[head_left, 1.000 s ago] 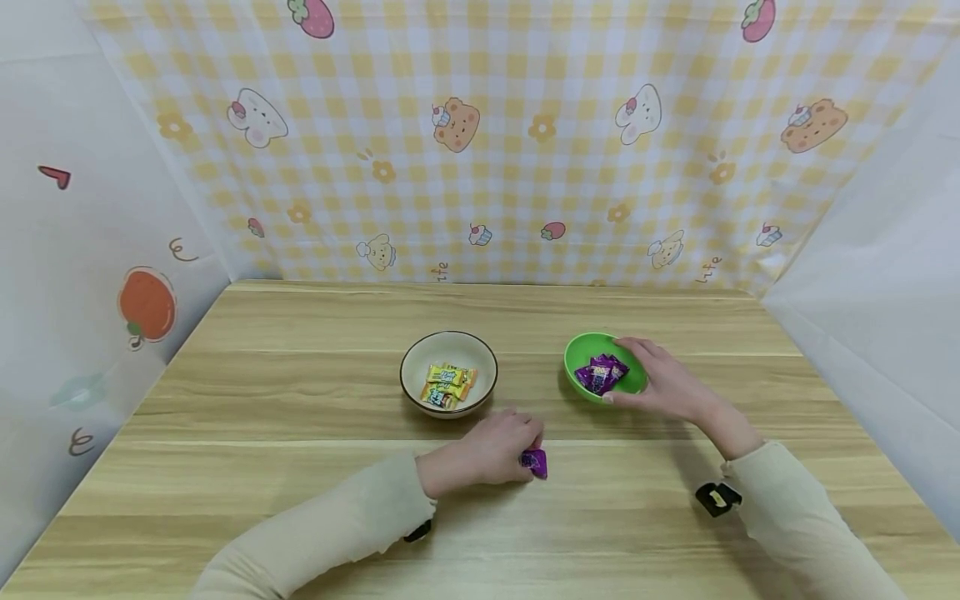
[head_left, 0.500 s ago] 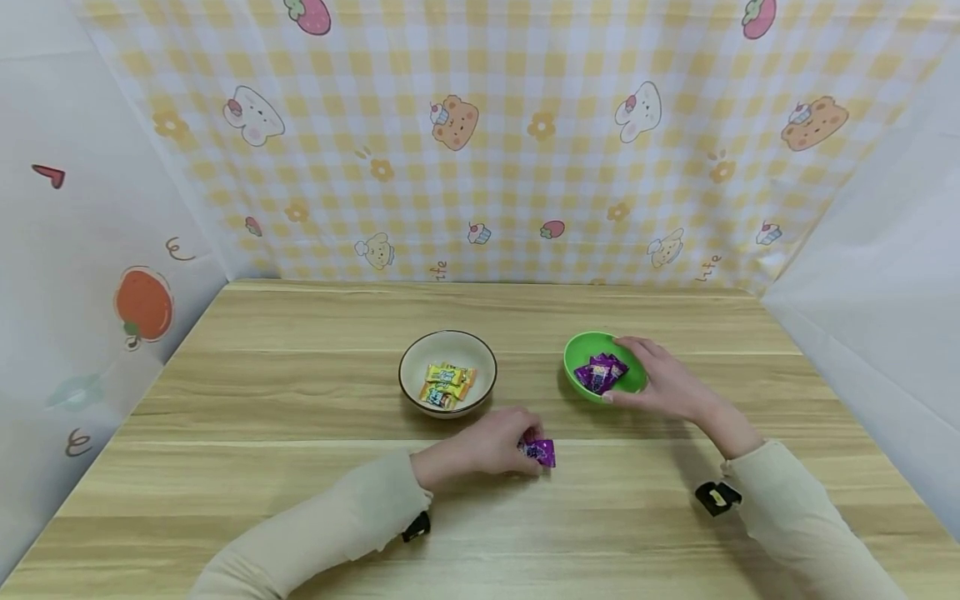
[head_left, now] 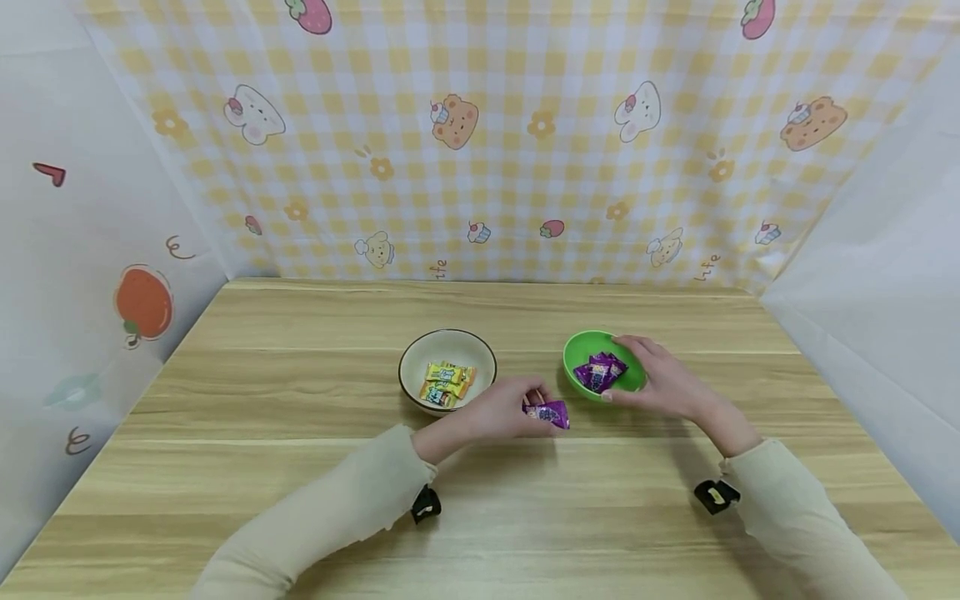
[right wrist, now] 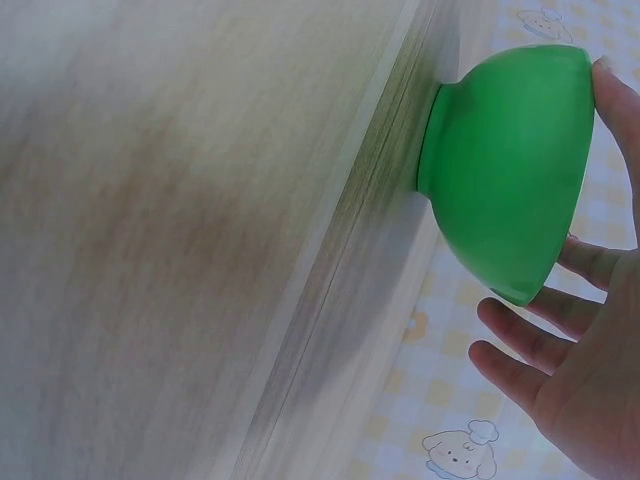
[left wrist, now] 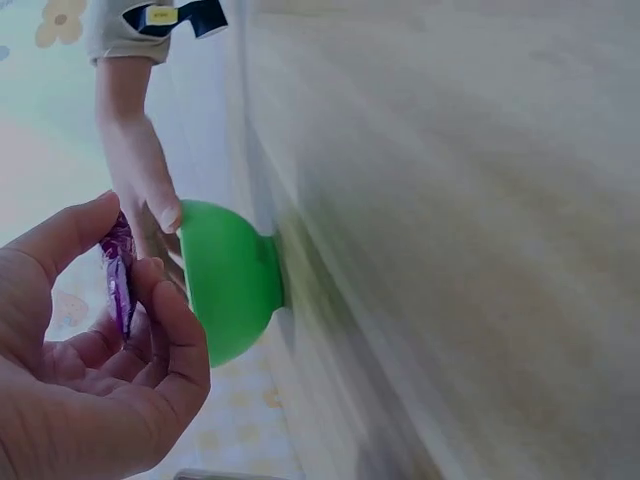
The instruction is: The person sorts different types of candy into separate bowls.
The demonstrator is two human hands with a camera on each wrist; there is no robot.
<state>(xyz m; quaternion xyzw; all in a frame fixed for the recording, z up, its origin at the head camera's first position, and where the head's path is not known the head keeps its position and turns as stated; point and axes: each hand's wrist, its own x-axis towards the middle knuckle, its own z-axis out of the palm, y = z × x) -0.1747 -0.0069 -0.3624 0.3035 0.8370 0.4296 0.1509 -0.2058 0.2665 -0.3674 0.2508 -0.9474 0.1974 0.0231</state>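
Note:
Between thumb and fingers my left hand (head_left: 491, 410) pinches a purple wrapped candy (head_left: 551, 413), raised above the table. The left wrist view shows that candy (left wrist: 120, 275) edge-on, near the green bowl (left wrist: 230, 285). My right hand (head_left: 663, 382) holds the green bowl (head_left: 579, 348) by its right side, thumb at the near rim and fingers toward the far rim. Several purple candies (head_left: 598, 372) lie inside it. In the right wrist view the bowl (right wrist: 515, 165) stands upright on the table, its inside hidden.
Left of the green bowl stands a cream bowl (head_left: 427, 354) with a dark rim, holding several yellow candies (head_left: 447, 385). The wooden table (head_left: 300, 333) backs onto a yellow checked cloth (head_left: 510, 167). White sheets (head_left: 870, 208) hang at both sides.
My left hand has lifted the purple candy off the table and carried it forward and slightly right, toward the green bowl. The right hand and both bowls have stayed in place.

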